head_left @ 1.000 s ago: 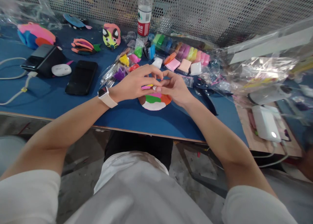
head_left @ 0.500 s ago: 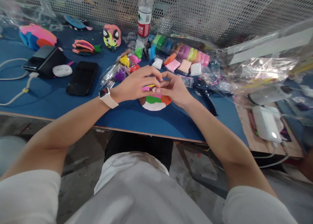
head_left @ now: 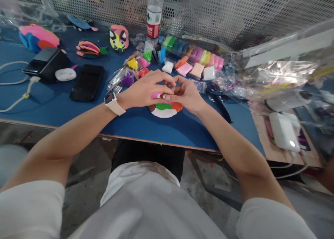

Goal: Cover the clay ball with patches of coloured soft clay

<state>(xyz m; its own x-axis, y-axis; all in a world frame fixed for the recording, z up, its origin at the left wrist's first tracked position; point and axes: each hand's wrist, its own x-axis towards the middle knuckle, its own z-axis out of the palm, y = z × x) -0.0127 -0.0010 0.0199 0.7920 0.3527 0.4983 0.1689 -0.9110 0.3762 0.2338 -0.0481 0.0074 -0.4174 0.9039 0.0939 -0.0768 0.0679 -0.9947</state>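
Observation:
A rounded model of colored clay (head_left: pixel 164 112) lies on the blue table (head_left: pixel 130 127), with green, white, orange, brown and pink patches. My left hand (head_left: pixel 150 89) arches over its upper left part, fingers bent and closed in at the top. From the other side, my right hand (head_left: pixel 189 95) closes thumb and fingers on the upper right part. The fingertips of both hands meet at a small brown and white bit of clay. My fingers hide the upper part of the model.
Clay blocks (head_left: pixel 197 70), a labeled bottle (head_left: pixel 153 23) and thin tools (head_left: pixel 114 79) lie beyond my hands. A black phone (head_left: pixel 87 83) and a white mouse-shaped case (head_left: pixel 65 74) sit to the left. Clear plastic wrapping (head_left: pixel 284 75) and a white charger (head_left: pixel 284 131) occupy the right.
My fingers have shifted slightly over the clay model, and the left fingers cover a little more of its top. Otherwise the scene stays nearly the same.

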